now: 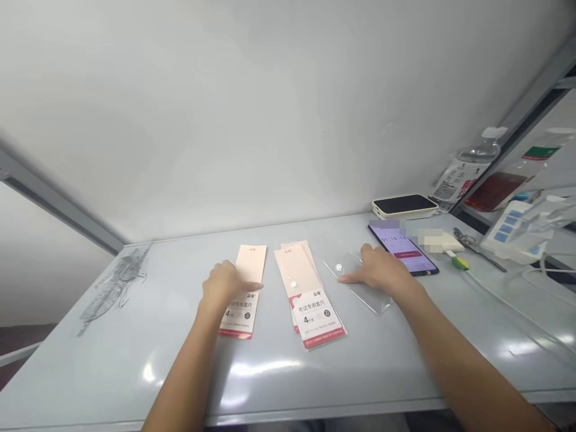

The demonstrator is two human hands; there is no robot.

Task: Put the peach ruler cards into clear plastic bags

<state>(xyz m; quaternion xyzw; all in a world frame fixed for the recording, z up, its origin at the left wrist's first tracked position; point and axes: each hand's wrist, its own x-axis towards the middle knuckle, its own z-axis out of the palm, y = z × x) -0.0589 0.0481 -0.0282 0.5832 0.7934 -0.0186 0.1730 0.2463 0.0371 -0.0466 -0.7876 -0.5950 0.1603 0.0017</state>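
Left hand open on pink card, right hand open on clear sleeve; card stack between, phone toward bench's back edge.

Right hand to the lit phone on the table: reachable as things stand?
Probably yes. The right hand lies flat on the clear sleeve, and the lit phone sits right beside it on the table, screen up. Nothing stands between them, and the hand grips nothing.
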